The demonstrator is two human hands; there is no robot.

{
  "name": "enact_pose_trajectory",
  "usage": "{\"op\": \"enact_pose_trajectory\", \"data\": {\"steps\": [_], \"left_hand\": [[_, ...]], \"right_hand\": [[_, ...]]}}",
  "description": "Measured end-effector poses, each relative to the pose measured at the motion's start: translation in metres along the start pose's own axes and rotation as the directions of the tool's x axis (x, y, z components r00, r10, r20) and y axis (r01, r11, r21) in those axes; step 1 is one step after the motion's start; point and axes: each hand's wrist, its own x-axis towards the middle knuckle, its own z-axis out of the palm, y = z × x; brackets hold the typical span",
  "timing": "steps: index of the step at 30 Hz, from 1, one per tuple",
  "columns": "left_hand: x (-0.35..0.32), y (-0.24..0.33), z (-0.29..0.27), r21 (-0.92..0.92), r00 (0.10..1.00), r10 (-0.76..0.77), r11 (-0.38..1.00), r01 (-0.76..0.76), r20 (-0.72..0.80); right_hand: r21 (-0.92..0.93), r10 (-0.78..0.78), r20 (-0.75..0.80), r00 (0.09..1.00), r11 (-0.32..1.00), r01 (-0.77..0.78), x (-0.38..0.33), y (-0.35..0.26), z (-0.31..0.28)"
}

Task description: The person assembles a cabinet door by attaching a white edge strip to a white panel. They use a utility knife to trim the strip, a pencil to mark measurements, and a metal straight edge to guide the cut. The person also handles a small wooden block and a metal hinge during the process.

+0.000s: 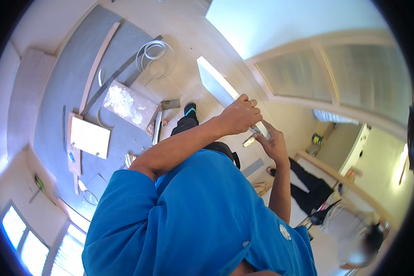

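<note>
A long white board (217, 84) slants away from me, its narrow edge turned upward. My left hand (240, 115) is closed over the board, its fingers curled across the upper edge. At the near end, my right hand (274, 143) is closed on the same board, thumb on one side and fingers on the other. A small shiny metal fitting (249, 140), possibly a hinge, sticks out beside the right thumb; its exact kind is unclear. Part of the board is hidden behind my left hand.
A grey worktable (60, 87) on the left bears a white-smeared board (124, 103), a small white panel (90, 138) and wooden strips. Coiled white edging (156, 53) lies beyond. Framed panels (294, 76) stand right. Another person (338, 216) is at lower right.
</note>
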Motion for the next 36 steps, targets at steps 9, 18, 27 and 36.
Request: {"op": "enact_pose_trajectory", "data": {"steps": [9,18,27,36], "left_hand": [[-0.016,-0.048,-0.002,0.228,0.946,-0.207,0.937,0.264,-0.249],[-0.085,-0.157,-0.014,0.44,0.722,-0.434,0.586,0.681,-0.539],[-0.182,-0.226,-0.049,-0.79,-0.222,-0.777,0.496,0.36,-0.589],[-0.182,-0.268,-0.022,-0.887,-0.547,-0.705,0.419,0.195,-0.453]], "right_hand": [[-0.446,-0.276,0.274,0.921,0.813,0.376,0.135,-0.012,0.017],[-0.053,-0.387,0.661,0.643,0.83,0.554,0.307,-0.068,0.045],[0.072,-0.252,0.855,0.452,0.923,0.379,0.411,-0.114,0.058],[0.105,-0.236,0.892,0.385,0.937,0.332,0.44,-0.11,0.099]]}}
